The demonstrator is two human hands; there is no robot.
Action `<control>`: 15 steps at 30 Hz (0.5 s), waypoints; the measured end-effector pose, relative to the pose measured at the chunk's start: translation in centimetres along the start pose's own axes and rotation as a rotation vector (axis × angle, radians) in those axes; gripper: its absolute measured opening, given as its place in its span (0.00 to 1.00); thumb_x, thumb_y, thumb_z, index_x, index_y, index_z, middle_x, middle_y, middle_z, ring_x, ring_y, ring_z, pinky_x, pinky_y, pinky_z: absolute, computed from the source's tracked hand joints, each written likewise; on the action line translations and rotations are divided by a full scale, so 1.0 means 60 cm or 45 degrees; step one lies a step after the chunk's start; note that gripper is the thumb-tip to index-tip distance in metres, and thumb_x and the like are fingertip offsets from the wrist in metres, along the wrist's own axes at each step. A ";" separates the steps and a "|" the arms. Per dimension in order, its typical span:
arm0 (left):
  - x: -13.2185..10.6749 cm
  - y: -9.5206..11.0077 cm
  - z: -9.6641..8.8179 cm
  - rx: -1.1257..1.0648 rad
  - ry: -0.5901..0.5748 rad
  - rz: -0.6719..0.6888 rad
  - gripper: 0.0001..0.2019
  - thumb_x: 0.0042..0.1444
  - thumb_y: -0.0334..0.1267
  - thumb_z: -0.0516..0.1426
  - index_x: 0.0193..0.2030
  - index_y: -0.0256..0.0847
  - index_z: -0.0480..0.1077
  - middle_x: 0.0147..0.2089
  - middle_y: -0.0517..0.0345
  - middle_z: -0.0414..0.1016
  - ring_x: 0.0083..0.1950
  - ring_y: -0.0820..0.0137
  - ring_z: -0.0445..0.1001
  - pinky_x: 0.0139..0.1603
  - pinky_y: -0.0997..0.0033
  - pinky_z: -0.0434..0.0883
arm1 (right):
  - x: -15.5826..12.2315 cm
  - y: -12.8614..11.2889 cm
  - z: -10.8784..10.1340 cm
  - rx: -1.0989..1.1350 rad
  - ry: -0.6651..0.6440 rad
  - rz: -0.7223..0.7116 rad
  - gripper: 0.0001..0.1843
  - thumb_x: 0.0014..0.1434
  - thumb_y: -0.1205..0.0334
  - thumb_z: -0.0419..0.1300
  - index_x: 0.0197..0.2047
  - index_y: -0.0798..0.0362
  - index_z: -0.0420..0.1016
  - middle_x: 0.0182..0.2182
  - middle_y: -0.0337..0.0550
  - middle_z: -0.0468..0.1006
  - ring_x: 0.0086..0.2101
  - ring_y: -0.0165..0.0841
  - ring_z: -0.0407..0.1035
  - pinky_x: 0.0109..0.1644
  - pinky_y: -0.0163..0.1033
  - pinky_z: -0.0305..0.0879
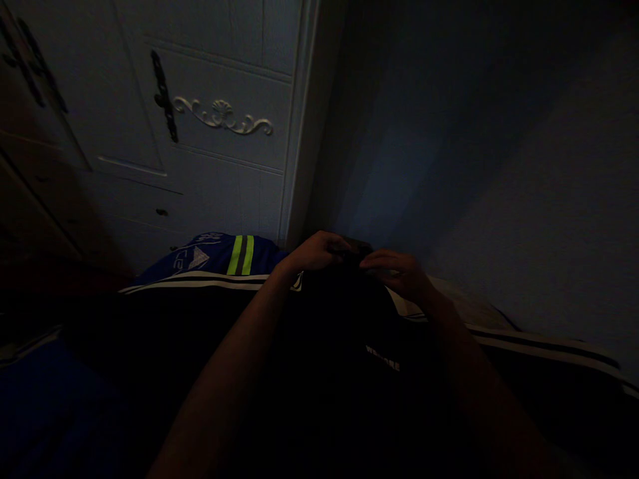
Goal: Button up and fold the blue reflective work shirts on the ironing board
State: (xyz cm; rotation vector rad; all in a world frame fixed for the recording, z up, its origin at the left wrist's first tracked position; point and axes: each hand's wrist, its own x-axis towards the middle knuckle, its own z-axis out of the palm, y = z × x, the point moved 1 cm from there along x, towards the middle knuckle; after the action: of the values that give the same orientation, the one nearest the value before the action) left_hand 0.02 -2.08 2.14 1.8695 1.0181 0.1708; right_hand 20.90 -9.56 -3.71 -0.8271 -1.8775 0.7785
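A black top (344, 332) with white stripes along its sleeves and small pale lettering lies spread out in front of me. At its far edge my left hand (317, 251) is closed, its fingers bent around dark fabric. My right hand (399, 269) comes in from the other side with fingertips pinched together at the same dark edge. Between the two hands is a small dark patch of material, too dim to make out in detail. The scene is very dark, and parts of the fingers are lost in shadow.
Behind on the left stands a white cabinet (224, 159) with a dark handle (164, 96) and carved trim. A blue garment (214, 256) with a yellow-green reflective band lies against it. More blue cloth (44, 399) is at lower left. A wall (499, 166) rises behind and right.
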 end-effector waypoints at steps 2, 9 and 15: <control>0.001 0.006 0.002 -0.053 -0.006 -0.012 0.19 0.46 0.24 0.60 0.47 0.34 0.75 0.45 0.51 0.80 0.45 0.68 0.78 0.48 0.66 0.73 | 0.001 -0.001 0.007 -0.023 0.059 -0.010 0.08 0.63 0.63 0.58 0.42 0.48 0.80 0.38 0.43 0.80 0.39 0.33 0.76 0.43 0.41 0.73; -0.002 0.044 0.009 0.179 -0.051 0.009 0.10 0.45 0.28 0.61 0.37 0.34 0.77 0.34 0.57 0.80 0.34 0.71 0.76 0.34 0.74 0.69 | -0.003 0.000 0.044 -0.134 0.343 -0.071 0.11 0.66 0.64 0.53 0.39 0.48 0.78 0.36 0.43 0.79 0.38 0.34 0.74 0.44 0.42 0.72; -0.008 0.081 0.013 0.463 -0.049 0.037 0.06 0.47 0.28 0.59 0.32 0.34 0.78 0.27 0.60 0.76 0.29 0.73 0.72 0.28 0.75 0.61 | -0.008 -0.003 0.049 -0.195 0.485 -0.080 0.08 0.62 0.67 0.57 0.37 0.47 0.77 0.40 0.44 0.75 0.42 0.35 0.72 0.44 0.42 0.70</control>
State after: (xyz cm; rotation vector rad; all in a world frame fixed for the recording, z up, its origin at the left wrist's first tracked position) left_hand 2.90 -3.85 5.77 2.2064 1.0479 -0.0368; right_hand 18.37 -10.57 -4.93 -0.9348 -1.6237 0.4061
